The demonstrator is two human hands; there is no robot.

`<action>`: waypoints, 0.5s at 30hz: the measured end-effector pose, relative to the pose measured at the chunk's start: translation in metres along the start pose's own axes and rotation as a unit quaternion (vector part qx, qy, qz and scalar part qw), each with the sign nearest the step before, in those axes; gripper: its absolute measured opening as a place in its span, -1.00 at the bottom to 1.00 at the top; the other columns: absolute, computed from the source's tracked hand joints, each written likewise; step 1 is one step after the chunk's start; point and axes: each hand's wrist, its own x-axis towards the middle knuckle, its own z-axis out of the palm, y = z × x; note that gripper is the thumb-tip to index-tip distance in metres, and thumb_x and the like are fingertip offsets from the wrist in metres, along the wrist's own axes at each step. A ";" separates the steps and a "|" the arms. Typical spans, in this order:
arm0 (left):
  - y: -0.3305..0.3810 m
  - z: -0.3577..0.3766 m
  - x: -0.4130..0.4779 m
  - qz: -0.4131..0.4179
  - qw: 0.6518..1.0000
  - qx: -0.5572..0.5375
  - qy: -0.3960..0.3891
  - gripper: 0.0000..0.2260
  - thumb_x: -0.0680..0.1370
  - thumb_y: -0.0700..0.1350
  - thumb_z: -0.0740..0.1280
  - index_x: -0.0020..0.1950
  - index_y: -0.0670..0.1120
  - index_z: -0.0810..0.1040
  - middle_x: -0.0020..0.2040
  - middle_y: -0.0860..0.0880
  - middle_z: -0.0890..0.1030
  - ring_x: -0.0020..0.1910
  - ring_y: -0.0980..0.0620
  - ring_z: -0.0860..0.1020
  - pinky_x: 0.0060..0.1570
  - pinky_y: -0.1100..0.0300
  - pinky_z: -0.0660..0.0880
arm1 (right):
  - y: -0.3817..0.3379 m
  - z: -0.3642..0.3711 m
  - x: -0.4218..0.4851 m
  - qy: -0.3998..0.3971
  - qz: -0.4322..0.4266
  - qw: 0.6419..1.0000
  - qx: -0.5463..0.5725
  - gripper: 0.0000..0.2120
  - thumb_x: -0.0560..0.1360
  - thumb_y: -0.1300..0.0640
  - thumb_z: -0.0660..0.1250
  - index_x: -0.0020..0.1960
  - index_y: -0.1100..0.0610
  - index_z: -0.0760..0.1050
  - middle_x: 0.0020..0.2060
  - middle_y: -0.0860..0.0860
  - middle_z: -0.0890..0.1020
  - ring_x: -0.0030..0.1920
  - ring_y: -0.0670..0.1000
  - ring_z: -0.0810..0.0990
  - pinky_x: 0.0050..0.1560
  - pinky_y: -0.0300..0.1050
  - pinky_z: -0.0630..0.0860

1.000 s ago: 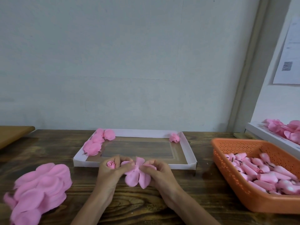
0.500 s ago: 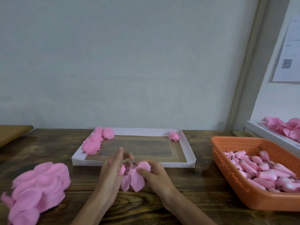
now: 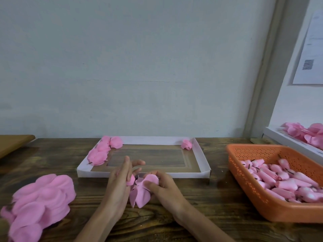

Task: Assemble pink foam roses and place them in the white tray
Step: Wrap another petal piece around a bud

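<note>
Far left on the bench (image 3: 201,206) sits a loose petal pile (image 3: 40,205), probably stock for outer layers. The white tray (image 3: 183,174) lies straight ahead of the person, with finished roses (image 3: 101,152) bunched along its back-left side, which looks like filling from one end.

The left hand (image 3: 120,182) has its fingers stretched out straight, pressed side-on against a bit of pink. Hard to tell if that's a bud. Touching it, the petal cluster (image 3: 139,194) hangs from the right hand (image 3: 164,187), whose thumb and fingers curl round its top, likely to keep the petals gathered while the centre goes in. So the rose being built is low over the bench, just in front of the tray, not in it yet.

A lone rose (image 3: 186,144) sits in the tray's back-right corner. Further right, the orange basket (image 3: 244,182) holds rolled buds (image 3: 279,179), an easy reach. A second tray (image 3: 283,139) of roses is at the far edge. Only the tray's low front wall stands in the way.
</note>
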 end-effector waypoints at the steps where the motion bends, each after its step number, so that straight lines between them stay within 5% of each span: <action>1: 0.000 0.000 0.000 -0.003 1.000 0.007 -0.003 -0.51 0.58 0.29 0.22 -0.45 0.08 0.57 0.14 -0.14 0.71 0.15 0.01 0.67 -0.04 0.28 0.61 | -0.001 0.000 -0.001 -0.002 0.000 1.000 0.009 -0.85 0.62 0.17 0.38 0.16 0.18 0.54 -0.03 0.02 0.68 -0.06 -0.12 0.71 -0.10 -0.23 0.63; 7: -0.001 -0.001 0.000 -0.026 0.999 0.028 0.003 -0.56 0.48 0.39 0.29 -0.29 0.09 0.70 0.15 -0.09 0.72 0.19 -0.01 0.67 0.13 0.00 0.53 | 0.001 0.000 0.001 0.014 -0.012 1.000 -0.019 -0.86 0.62 0.16 0.38 0.15 0.16 0.55 0.07 0.14 0.68 0.10 0.08 0.69 0.07 -0.04 0.65; 11: -0.003 -0.002 0.001 -0.041 0.999 0.034 0.010 -0.42 0.47 0.42 0.31 -0.01 -0.08 0.74 0.15 -0.13 0.71 0.18 -0.14 0.67 0.14 -0.15 0.59 | 0.001 0.000 0.000 -0.004 -0.012 1.000 -0.011 -0.85 0.62 0.16 0.38 0.17 0.17 0.55 0.00 0.02 0.69 -0.03 -0.13 0.70 -0.02 -0.18 0.66; 15: -0.003 -0.002 0.000 -0.052 0.997 0.051 0.023 -0.42 0.45 0.43 0.36 -0.01 -0.08 0.75 0.14 -0.13 0.72 0.15 -0.14 0.68 0.17 -0.15 0.59 | 0.001 0.001 0.000 -0.002 -0.021 1.000 0.007 -0.84 0.63 0.19 0.37 0.18 0.21 0.55 0.04 0.11 0.70 -0.03 -0.09 0.70 -0.08 -0.22 0.62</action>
